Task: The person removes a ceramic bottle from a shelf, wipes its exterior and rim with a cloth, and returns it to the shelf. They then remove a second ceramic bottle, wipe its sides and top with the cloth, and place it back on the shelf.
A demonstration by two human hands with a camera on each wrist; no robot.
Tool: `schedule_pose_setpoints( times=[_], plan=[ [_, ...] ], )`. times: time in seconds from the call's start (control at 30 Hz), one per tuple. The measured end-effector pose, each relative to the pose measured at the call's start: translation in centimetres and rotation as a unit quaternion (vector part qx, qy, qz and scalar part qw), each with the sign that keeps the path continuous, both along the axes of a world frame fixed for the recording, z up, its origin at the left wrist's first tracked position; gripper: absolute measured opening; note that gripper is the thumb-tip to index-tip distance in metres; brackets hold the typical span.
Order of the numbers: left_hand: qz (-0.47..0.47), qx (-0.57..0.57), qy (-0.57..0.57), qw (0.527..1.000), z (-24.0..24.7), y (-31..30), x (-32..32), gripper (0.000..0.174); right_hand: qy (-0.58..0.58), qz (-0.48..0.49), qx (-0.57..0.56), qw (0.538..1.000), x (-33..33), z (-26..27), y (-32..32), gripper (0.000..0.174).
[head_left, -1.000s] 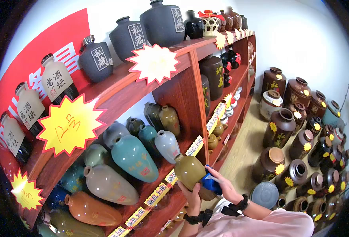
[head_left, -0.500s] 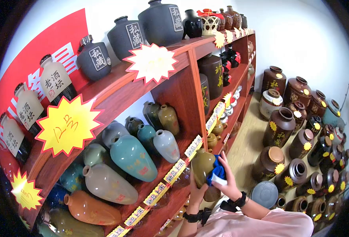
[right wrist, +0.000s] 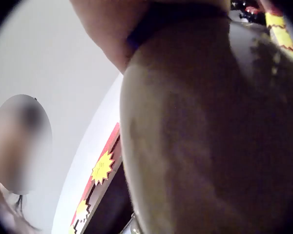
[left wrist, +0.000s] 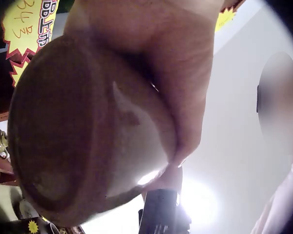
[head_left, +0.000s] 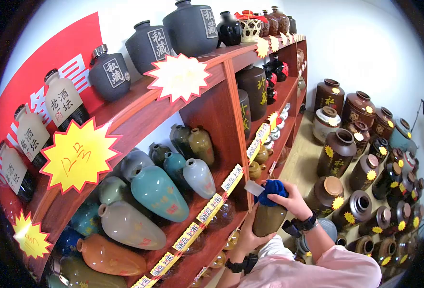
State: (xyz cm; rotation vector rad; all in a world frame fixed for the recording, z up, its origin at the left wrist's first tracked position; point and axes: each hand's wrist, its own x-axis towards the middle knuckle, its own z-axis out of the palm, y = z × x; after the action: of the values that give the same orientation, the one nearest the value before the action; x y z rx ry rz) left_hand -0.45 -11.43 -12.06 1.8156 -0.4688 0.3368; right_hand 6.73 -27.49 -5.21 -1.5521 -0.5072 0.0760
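Jar (head_left: 268,222): in the lower right of the head view, off the shelf (head_left: 237,110), long axis close to upright in the frame, base down, upper end under cloth.
Blue cloth (head_left: 274,188): bunched over the upper end of the jar, white tag (head_left: 254,187) sticking out to the left.
Left hand (head_left: 248,234): grips the jar low, from the left and beneath, nearer the base; fingers curled round the body.
Right hand (head_left: 296,202): comes in from the right, nearer the top; fingers bent over the cloth, holding it against the jar; exact thumb placement impossible to tell.
Between hands: jar, with right hand higher and left hand lower along its length.
Price strip (head_left: 232,178): just up and left of the cloth in the frame, along the shelf edge.
Floor jars (head_left: 336,154): right side of the frame, beyond the right hand.
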Motion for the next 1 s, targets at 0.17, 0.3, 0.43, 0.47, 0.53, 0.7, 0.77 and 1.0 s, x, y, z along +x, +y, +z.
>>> schedule_pose_setpoints(
  times=[0.17, 0.3, 0.43, 0.47, 0.53, 0.7, 0.77, 1.0],
  plan=[
    [0.012, -0.029, -0.001, 0.999, -1.0, -0.3, 0.3, 0.102, 0.055, -0.02, 0.1, 0.993, -0.2, -1.5, 0.5, 0.04],
    [0.023, -0.11, 0.018, 0.993, -0.9, -0.4, 0.4, 0.106, 0.134, -0.048, 0.23, 0.963, -0.8, -5.3, 1.3, 0.039],
    [0.04, -0.271, 0.012, 0.962, -1.4, -0.7, 0.2, 0.103, 0.155, -0.006, 0.265, 0.952, -3.1, -9.1, 2.9, 0.042],
    [0.051, -0.273, -0.005, 0.961, -1.0, -0.4, 0.2, 0.104, 0.153, 0.017, 0.24, 0.958, -3.4, -10.2, 3.0, 0.041],
    [0.106, -0.275, -0.02, 0.956, -0.9, -0.1, -0.2, 0.104, 0.171, 0.025, 0.147, 0.974, -4.7, -9.3, 3.0, 0.045],
    [0.209, -0.291, 0.004, 0.934, -0.6, 0.7, -1.3, 0.107, 0.019, 0.076, 0.082, 0.994, -5.9, -9.2, 3.6, 0.053],
    [0.225, -0.316, -0.008, 0.922, -0.9, 1.1, -1.3, 0.107, 0.057, 0.113, 0.075, 0.989, -6.1, -9.8, 3.4, 0.056],
    [0.223, -0.41, 0.002, 0.884, -2.7, 1.7, -1.4, 0.101, 0.29, 0.152, 0.197, 0.924, -6.6, -11.4, 4.9, 0.047]
  ],
)
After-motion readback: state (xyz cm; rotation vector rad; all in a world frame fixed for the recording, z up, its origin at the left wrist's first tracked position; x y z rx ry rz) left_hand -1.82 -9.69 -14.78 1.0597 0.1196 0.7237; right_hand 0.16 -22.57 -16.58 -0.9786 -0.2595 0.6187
